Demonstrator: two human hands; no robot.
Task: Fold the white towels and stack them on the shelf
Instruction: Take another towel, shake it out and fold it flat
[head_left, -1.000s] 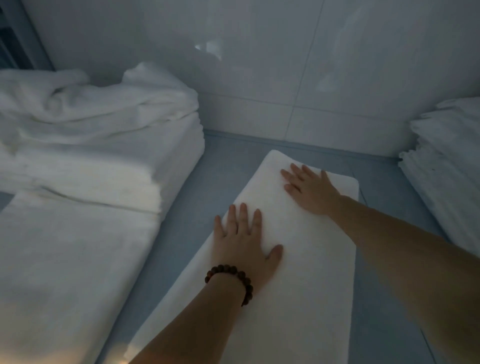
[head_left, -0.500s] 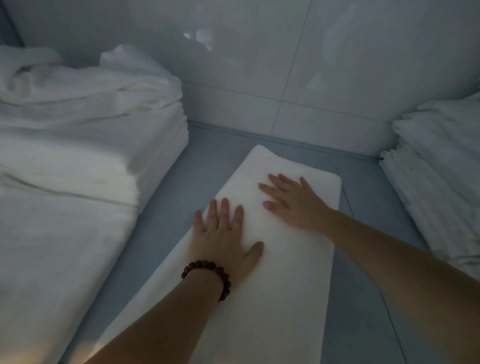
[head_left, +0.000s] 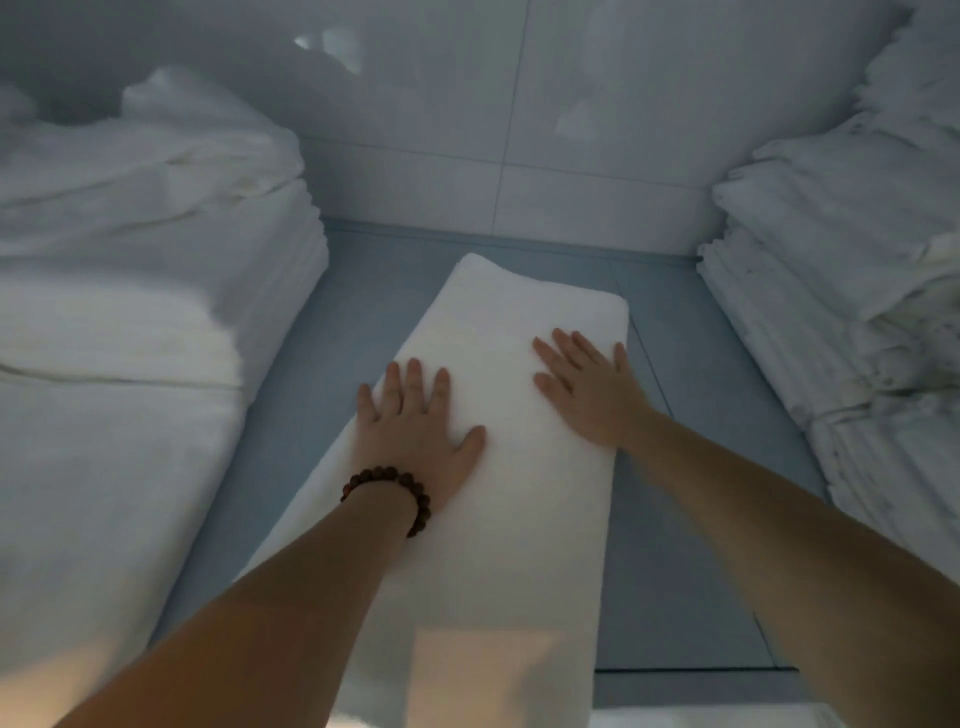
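Head: towel (head_left: 509, 322), near end offscreen.

My right hand (head_left: 587, 389) slid from the middle of the folded towel (head_left: 498, 312) out to its right edge, my left hand (head_left: 415, 421) nearer the left edge, hands now wider apart

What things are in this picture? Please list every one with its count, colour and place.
folded towel: one, white, middle of the shelf, lying lengthwise away from the person
left pile: one pile of towels, white, left side, crumpled ones on top
right pile: one pile of towels, white, right side
shelf: one, grey-blue, under everything
wall tiles: several, glossy white, behind
bracelet: one, dark brown beads, left wrist
left hand: flat on the folded towel
right hand: flat on the folded towel
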